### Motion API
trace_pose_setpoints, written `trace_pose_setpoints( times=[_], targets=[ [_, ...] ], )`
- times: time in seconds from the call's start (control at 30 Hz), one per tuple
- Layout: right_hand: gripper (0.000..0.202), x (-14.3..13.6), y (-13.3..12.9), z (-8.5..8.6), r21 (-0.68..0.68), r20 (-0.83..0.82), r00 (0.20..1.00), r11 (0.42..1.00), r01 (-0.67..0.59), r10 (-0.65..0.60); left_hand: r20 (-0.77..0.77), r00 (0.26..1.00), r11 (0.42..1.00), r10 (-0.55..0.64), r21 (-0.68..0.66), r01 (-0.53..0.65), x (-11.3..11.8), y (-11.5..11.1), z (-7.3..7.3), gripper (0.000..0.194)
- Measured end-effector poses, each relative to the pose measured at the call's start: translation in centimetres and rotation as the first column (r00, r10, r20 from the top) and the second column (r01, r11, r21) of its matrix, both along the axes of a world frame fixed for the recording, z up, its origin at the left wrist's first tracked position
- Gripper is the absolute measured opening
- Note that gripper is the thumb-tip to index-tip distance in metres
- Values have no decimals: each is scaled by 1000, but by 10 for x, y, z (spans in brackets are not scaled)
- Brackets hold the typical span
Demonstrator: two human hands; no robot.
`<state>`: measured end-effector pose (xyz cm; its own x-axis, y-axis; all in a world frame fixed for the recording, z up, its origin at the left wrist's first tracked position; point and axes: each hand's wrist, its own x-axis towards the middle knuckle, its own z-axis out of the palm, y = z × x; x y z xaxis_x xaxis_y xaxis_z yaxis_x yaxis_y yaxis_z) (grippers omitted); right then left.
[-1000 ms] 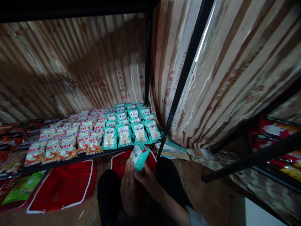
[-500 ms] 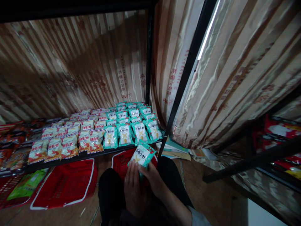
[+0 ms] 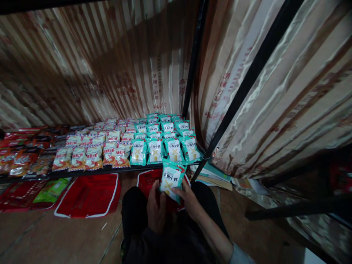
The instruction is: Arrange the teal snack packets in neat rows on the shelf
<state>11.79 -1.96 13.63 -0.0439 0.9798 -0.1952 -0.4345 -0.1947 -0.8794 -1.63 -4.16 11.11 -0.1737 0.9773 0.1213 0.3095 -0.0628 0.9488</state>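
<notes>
A teal and white snack bag (image 3: 171, 176) stands tilted between my hands, its printed front facing me. My right hand (image 3: 189, 201) grips its lower right side, with the thumb across the front. At the lower left corner, my left hand (image 3: 156, 209) has its fingers and thumb closed on the bag's edge; part of that grip is hidden. Just beyond, matching teal bags (image 3: 155, 150) stand in rows on a low black shelf (image 3: 110, 170). White and orange snack bags (image 3: 93, 157) fill the shelf to their left.
Red baskets sit on the tiled floor: one at the left (image 3: 88, 194), another between my knees (image 3: 144, 179). A green packet (image 3: 51, 190) lies in a farther-left basket. A slanted black post (image 3: 220, 135) and papers (image 3: 211, 176) stand to the right, before curtains (image 3: 110, 66).
The snack bag has turned more upright and faces me more squarely. My left hand has moved from its front to its lower left edge. The view has shifted left.
</notes>
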Motion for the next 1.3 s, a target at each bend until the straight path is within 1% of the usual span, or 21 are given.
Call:
trace_pose_setpoints(
  times=[0.07,0.13,0.2,0.3,0.37,0.53,0.6,0.7,0.83,0.9,1.0,1.13,1.3],
  targets=[
    [56,-1,2,1,-48,9,999,998,-43,44,118,993,994,-19,-102,31,-5,4,0,48],
    [52,-5,4,3,-76,-1,997,994,-80,80,188,981,986,-51,-144,79,-11,6,2,47],
    [50,-11,7,4,-78,-10,995,992,-104,104,235,971,982,-44,-166,85,-18,9,3,47],
    [50,-25,12,3,-28,16,992,992,-123,123,250,966,982,68,-187,-21,-28,13,4,46],
    [50,-34,15,0,22,44,990,990,-138,137,241,961,980,135,-176,-93,-34,17,6,44],
    [56,-51,24,-3,109,55,977,972,-210,205,195,961,979,194,-101,-177,-47,27,12,38],
    [57,-58,28,-2,98,65,979,975,-199,194,189,961,978,200,-95,-185,-52,32,13,37],
    [57,-70,37,-2,71,103,984,986,-152,144,214,959,980,187,-108,-167,-61,42,11,39],
    [62,-85,48,-6,85,111,990,992,-95,85,290,944,985,155,-116,-126,-76,58,6,45],
    [63,-92,52,-8,81,106,993,995,-65,57,345,930,988,125,-127,-86,-84,65,5,49],
    [59,-101,58,-10,69,128,992,997,-27,18,418,904,989,91,-145,-33,-93,73,7,50],
    [51,-108,68,-10,84,200,980,996,3,-20,420,898,984,134,-160,-72,-98,82,10,45],
    [52,-112,76,-7,70,254,967,997,-27,9,435,884,980,172,-163,-111,-99,90,8,42]
  ],
)
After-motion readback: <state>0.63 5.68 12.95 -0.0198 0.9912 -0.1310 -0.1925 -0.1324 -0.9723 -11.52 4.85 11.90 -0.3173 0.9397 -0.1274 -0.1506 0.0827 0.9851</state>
